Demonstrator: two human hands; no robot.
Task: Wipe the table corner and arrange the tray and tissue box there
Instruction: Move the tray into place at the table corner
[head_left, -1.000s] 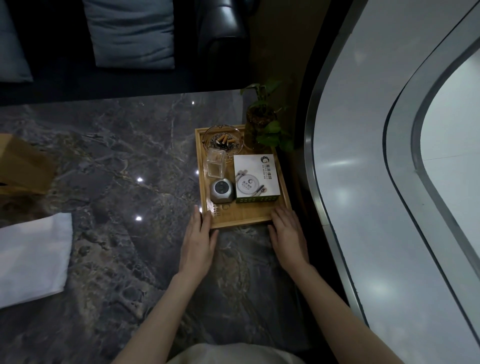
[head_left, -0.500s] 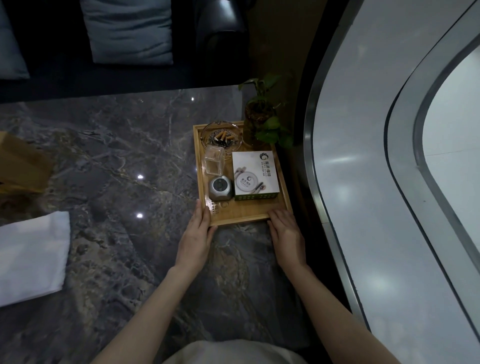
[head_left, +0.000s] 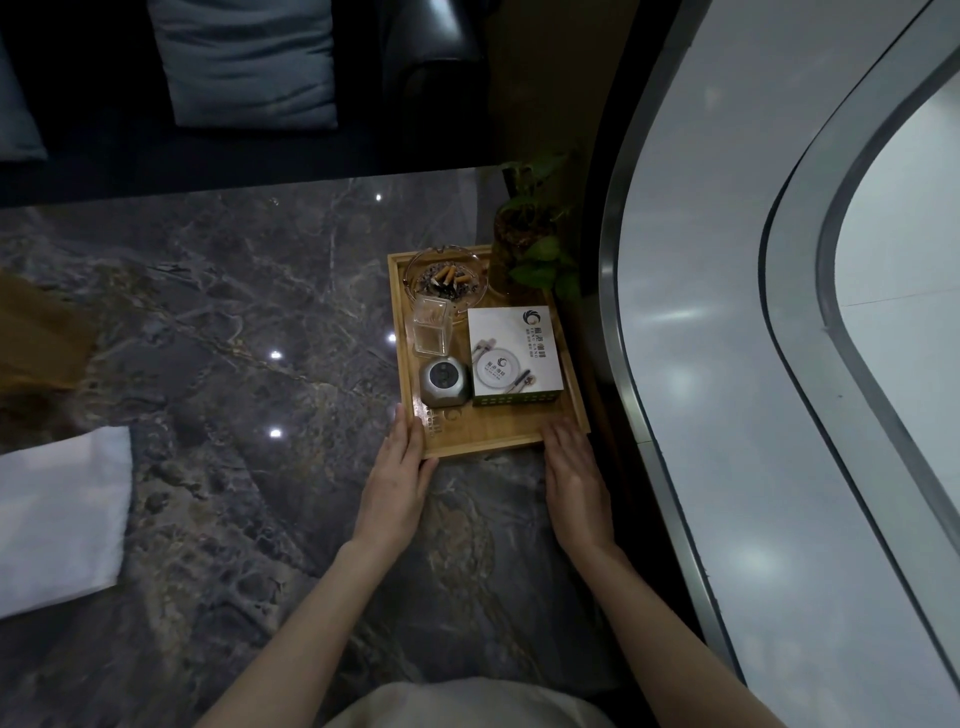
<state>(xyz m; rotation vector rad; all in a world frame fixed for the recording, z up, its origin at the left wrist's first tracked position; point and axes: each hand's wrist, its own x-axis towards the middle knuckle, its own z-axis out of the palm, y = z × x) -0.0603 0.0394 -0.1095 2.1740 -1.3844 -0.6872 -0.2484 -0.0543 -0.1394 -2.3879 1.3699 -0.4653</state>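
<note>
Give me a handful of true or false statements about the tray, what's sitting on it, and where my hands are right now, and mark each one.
1. Both hands rest at the near edge of the wooden tray. True: left hand at the near left corner, right hand near the right corner.
2. The ashtray is empty. False: it holds cigarette butts and ash.
3. The white box lies on the tray's right side. True.
4. The potted plant stands at the tray's near end. False: it is at the far right corner.
5. The white cloth lies on the tray. False: it lies on the marble table, far left.
</note>
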